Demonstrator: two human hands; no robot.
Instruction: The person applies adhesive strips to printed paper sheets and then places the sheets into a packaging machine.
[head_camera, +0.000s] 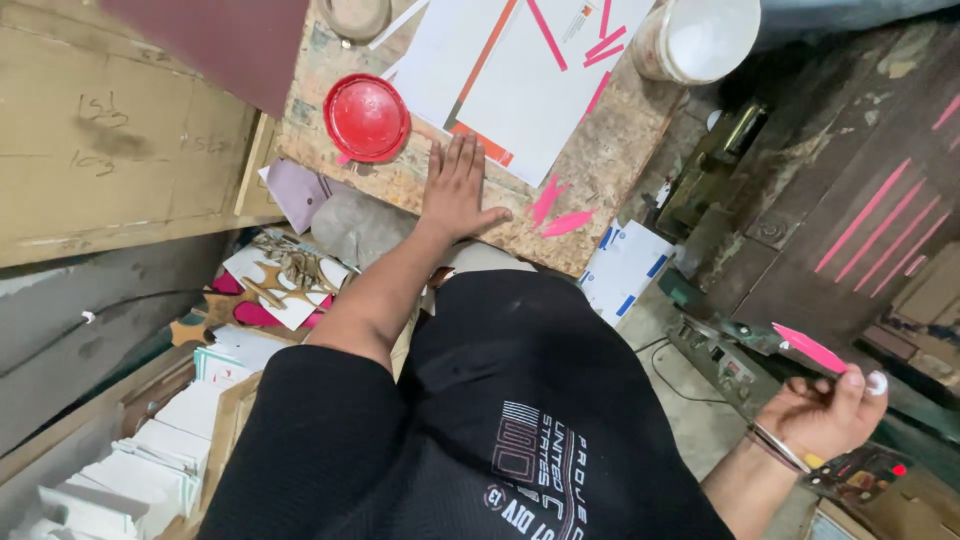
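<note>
My left hand lies flat, fingers spread, on the chipboard tabletop, touching the white sheets (a red lid sits just beside). My right hand, grip closed, pinches a pink paper strip well apart from the tabletop.

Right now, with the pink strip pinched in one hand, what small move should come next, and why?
Probably carry the narrow pink paper strip, pinched in the right hand, across to the speckled chipboard worktop. The left hand rests flat there, and loose pink paper scraps lie beside it.
</note>
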